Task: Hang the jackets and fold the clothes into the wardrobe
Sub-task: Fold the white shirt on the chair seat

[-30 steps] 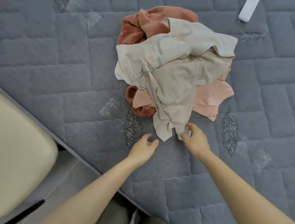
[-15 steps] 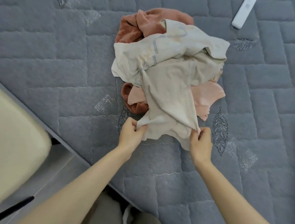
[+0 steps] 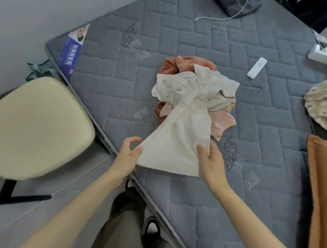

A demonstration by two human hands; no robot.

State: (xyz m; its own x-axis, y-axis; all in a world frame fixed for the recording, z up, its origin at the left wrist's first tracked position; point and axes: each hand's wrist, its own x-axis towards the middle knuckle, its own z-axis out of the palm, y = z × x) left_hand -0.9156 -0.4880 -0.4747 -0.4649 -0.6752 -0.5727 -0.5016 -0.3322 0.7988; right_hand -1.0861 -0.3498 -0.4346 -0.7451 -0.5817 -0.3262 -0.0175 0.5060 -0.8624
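we judge the task barely begun: nothing is folded or hung, and no wardrobe or other container shows. on the grey mattress (image 3: 232, 196) the heap of clothes (image 3: 197, 82) lies just beyond our grip. a cream garment (image 3: 176, 146) stretches from it to us: left hand (image 3: 128, 157) pinches one corner; right hand (image 3: 212, 166) touches the other, fingers fairly straight, hold unclear.

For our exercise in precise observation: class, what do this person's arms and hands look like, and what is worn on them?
Both arms are bare as far as the picture shows, with no sleeve in view. The left hand and the right hand wear no gloves. No watch, bracelet or ring shows on the wrists or fingers, and no markings are visible.
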